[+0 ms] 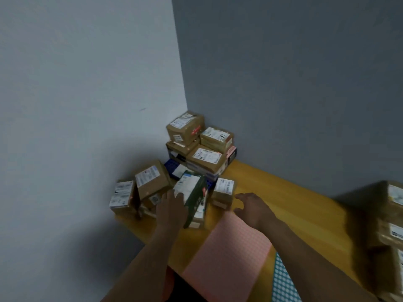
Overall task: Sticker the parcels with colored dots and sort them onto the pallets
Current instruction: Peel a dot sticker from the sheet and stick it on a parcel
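A heap of brown cardboard parcels (pixel 197 147) with white labels fills the far corner of the yellow table (pixel 283 192). My left hand (pixel 173 205) grips a dark green parcel with a white label (pixel 193 197), which stands tilted at the front of the heap. Just right of it, my right hand (pixel 250 205) hovers above the table with its fingers loosely spread, holding nothing, near a small brown parcel (pixel 223 191). A pink sheet of dot stickers (pixel 229 262) lies on the table in front of me. A green sheet of dots (pixel 281 282) lies beside it.
More brown parcels (pixel 390 225) are stacked at the right edge of the view. Grey walls meet in a corner right behind the heap. The table's left edge runs close to my left forearm.
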